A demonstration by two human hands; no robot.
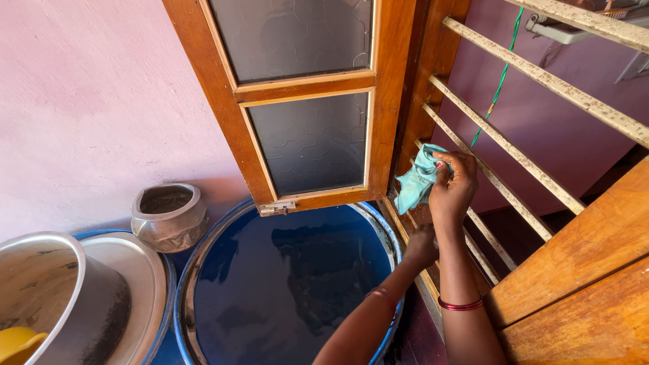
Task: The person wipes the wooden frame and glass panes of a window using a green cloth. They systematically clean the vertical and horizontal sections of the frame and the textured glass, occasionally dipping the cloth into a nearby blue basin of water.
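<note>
- A pink wall [88, 101] fills the far left of the scene.
- A big blue barrel [284, 284], full of dark water, stands near, below the window.
- A wooden window shutter [311, 101] with two dark frosted panes hangs open above the barrel.
- To the right, pale window bars [527, 67] run slanted across the wooden frame.
- At the near left, a large steel pot [54, 297] rests on a round metal lid [138, 270].
- A small metal pot [169, 216] stands against the wall, just beside the barrel.
- The right hand [453, 186] has its fingers [456, 162] closed around a turquoise cloth [416, 179] and presses it on the frame, between the shutter and the bars.
- The left hand [420, 247] rests lower on the frame, below the cloth; its fingers are hidden, so I cannot tell how far they are open.
</note>
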